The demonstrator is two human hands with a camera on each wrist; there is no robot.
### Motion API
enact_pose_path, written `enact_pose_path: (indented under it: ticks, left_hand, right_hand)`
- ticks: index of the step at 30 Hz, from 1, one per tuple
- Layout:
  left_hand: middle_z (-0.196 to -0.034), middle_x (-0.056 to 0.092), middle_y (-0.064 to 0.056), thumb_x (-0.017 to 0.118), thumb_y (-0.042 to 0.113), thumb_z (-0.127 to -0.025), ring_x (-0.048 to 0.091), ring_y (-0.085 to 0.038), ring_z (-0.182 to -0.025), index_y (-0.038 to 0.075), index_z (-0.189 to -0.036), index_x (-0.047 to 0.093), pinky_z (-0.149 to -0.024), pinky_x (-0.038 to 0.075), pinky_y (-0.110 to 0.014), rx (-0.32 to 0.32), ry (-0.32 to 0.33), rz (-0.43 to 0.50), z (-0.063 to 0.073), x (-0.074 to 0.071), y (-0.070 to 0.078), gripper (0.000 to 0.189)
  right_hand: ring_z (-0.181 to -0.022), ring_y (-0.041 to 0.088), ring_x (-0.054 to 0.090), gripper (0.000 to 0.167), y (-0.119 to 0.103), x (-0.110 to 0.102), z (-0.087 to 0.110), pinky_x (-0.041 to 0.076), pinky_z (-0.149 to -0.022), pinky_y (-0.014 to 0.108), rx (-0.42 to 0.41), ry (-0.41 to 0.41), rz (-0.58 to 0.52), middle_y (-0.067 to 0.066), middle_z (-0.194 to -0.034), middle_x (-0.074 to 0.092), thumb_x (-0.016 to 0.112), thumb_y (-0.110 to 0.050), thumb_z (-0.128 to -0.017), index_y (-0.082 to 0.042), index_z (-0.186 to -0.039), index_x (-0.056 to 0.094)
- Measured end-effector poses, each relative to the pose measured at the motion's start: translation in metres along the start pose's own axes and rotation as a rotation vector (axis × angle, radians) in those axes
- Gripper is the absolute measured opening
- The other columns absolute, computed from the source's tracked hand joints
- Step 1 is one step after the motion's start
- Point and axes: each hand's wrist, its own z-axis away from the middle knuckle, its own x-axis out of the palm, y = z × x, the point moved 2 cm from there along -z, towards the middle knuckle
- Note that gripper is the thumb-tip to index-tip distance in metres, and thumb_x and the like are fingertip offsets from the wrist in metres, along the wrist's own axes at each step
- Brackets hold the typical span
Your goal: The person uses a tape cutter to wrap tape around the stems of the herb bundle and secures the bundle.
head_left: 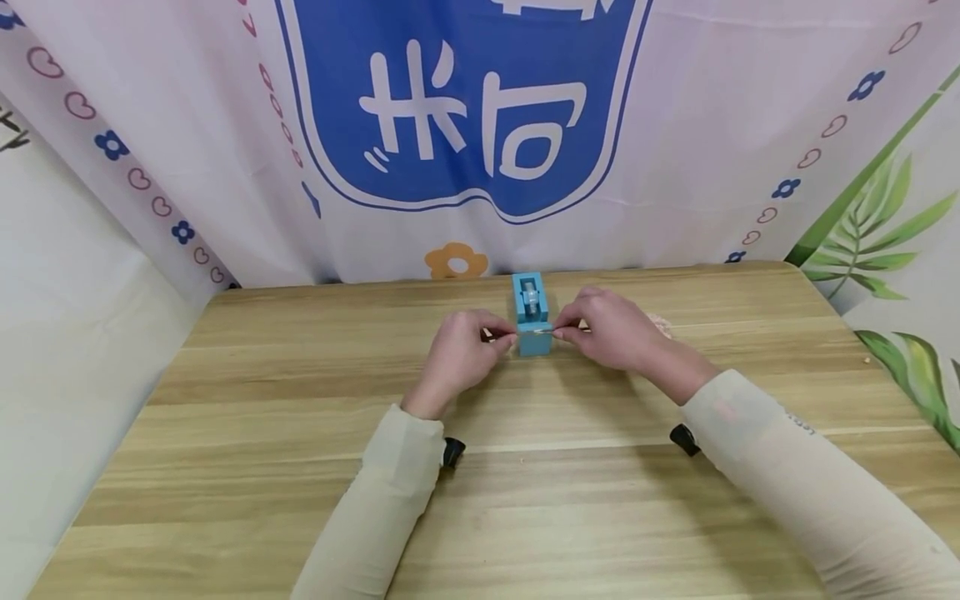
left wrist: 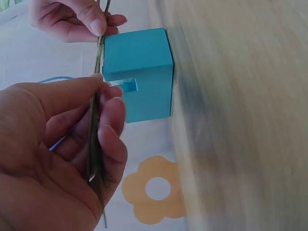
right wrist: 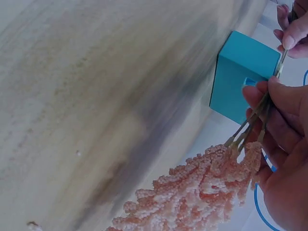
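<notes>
A teal tape dispenser (head_left: 535, 343) with a clear roll of tape (head_left: 530, 298) inside stands near the table's back edge. My left hand (head_left: 461, 354) is at its left side and pinches the thin green-brown stems (left wrist: 95, 134) between thumb and fingers. On the other side, my right hand (head_left: 611, 329) pinches the same stems closer to the pink artificial flowers (right wrist: 197, 187). Between the hands, the stems lie across the dispenser's toothed front edge. In the head view the right wrist hides most of the blossoms. Whether tape sticks to the stems is too small to tell.
The wooden table (head_left: 562, 517) reaches back to a white curtain (head_left: 675, 225) with a blue printed sign. A small pink crumb (head_left: 866, 360) lies at the right of the table. Black pieces of the wrist gear show beside both sleeves.
</notes>
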Motion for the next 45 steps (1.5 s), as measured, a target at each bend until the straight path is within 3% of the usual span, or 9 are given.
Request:
enact_pose_path:
  ticks: [5, 11, 14, 20, 25, 33, 40, 45]
  left_hand:
    - [-0.102, 0.080, -0.003, 0.077, 0.022, -0.102, 0.068, -0.018, -0.091, 0.010, -0.106, 0.085, -0.083, 0.058, -0.035, -0.028, -0.027, -0.069, 0.000, 0.003, 0.008, 0.015]
    - [-0.092, 0.080, -0.002, 0.076, 0.027, -0.103, 0.066, -0.015, -0.079, 0.010, -0.105, 0.086, -0.074, 0.053, -0.031, 0.045, -0.014, -0.243, 0.000, 0.008, 0.017, 0.020]
    - [-0.090, 0.081, -0.001, 0.077, 0.027, -0.102, 0.064, -0.014, -0.075, 0.010, -0.103, 0.086, -0.071, 0.051, -0.029, 0.054, 0.000, -0.274, 0.000, 0.010, 0.018, 0.020]
    - [-0.093, 0.079, -0.003, 0.077, 0.026, -0.102, 0.062, -0.015, -0.077, 0.007, -0.103, 0.084, -0.067, 0.049, -0.027, -0.017, -0.034, -0.172, -0.001, 0.016, 0.018, 0.020]
    - [-0.089, 0.078, -0.002, 0.081, 0.032, -0.099, 0.063, -0.015, -0.076, 0.010, -0.095, 0.082, -0.064, 0.047, -0.026, -0.101, 0.011, -0.082, -0.001, 0.020, 0.016, 0.022]
    - [-0.078, 0.071, 0.000, 0.087, 0.033, -0.094, 0.058, -0.014, -0.068, 0.012, -0.079, 0.074, -0.058, 0.040, -0.026, -0.217, 0.100, -0.018, -0.003, 0.027, 0.014, 0.028]
    - [-0.073, 0.062, 0.002, 0.088, 0.035, -0.092, 0.052, -0.014, -0.065, 0.013, -0.075, 0.068, -0.056, 0.038, -0.027, -0.294, 0.097, 0.077, -0.004, 0.028, 0.013, 0.034]
    - [-0.076, 0.059, 0.002, 0.088, 0.033, -0.092, 0.051, -0.016, -0.069, 0.014, -0.073, 0.065, -0.059, 0.037, -0.030, -0.393, 0.086, 0.212, -0.005, 0.030, 0.011, 0.035]
  right_hand:
    - [-0.086, 0.021, 0.062, 0.010, 0.002, 0.001, 0.001, 0.054, -0.078, 0.041, 0.014, 0.007, -0.005, 0.004, -0.095, 0.075, 0.079, -0.016, -0.100, -0.011, -0.104, 0.085]
    - [-0.084, 0.019, 0.061, 0.011, 0.006, 0.002, 0.003, 0.050, -0.076, 0.039, 0.024, -0.020, -0.021, 0.003, -0.096, 0.077, 0.077, -0.016, -0.100, -0.011, -0.105, 0.085]
    - [-0.084, 0.019, 0.060, 0.011, 0.007, 0.003, 0.003, 0.050, -0.076, 0.038, 0.023, -0.031, -0.022, 0.002, -0.096, 0.077, 0.077, -0.016, -0.101, -0.011, -0.106, 0.085]
    - [-0.084, 0.019, 0.060, 0.011, 0.007, 0.004, 0.003, 0.051, -0.077, 0.039, 0.023, -0.044, -0.021, 0.002, -0.095, 0.077, 0.076, -0.016, -0.101, -0.011, -0.105, 0.085]
    - [-0.085, 0.019, 0.061, 0.012, 0.007, 0.006, 0.003, 0.052, -0.078, 0.040, 0.025, -0.053, -0.027, 0.002, -0.096, 0.077, 0.075, -0.016, -0.102, -0.011, -0.106, 0.085]
    - [-0.088, 0.020, 0.064, 0.011, 0.005, 0.009, 0.000, 0.055, -0.080, 0.042, 0.006, -0.052, -0.024, 0.002, -0.096, 0.079, 0.075, -0.016, -0.102, -0.010, -0.105, 0.085]
    - [-0.083, 0.019, 0.063, 0.011, 0.004, 0.009, -0.002, 0.053, -0.075, 0.038, 0.016, -0.045, -0.041, 0.002, -0.092, 0.079, 0.076, -0.016, -0.102, -0.010, -0.102, 0.085]
    - [-0.081, 0.018, 0.065, 0.011, 0.004, 0.009, -0.003, 0.054, -0.076, 0.039, 0.035, -0.038, -0.075, 0.002, -0.091, 0.080, 0.076, -0.016, -0.101, -0.009, -0.100, 0.084]
